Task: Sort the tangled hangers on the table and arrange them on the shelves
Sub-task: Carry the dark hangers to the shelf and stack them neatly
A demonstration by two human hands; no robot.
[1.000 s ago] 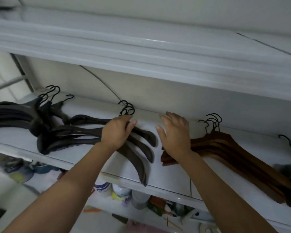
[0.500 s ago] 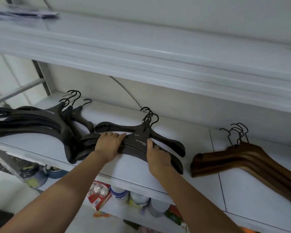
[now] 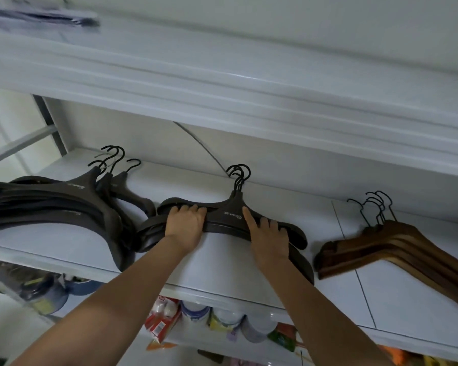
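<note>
A stack of black plastic hangers lies flat in the middle of the white shelf, hooks pointing at the back wall. My left hand grips the stack's left arm, fingers curled over its far edge. My right hand grips the right arm, thumb stretched toward the printed centre. A larger pile of black hangers lies to the left, touching the held stack's left tip. Several brown wooden hangers lie stacked to the right, apart from it.
Another white shelf hangs close overhead with papers at its left. A thin cable runs down the back wall. Jars and packets crowd the shelf below. Bare shelf shows between the held stack and the wooden hangers.
My right hand left the wooden hangers and came onto the black stack. The fanned black hangers are now squared into one stack. The view shifted left.
</note>
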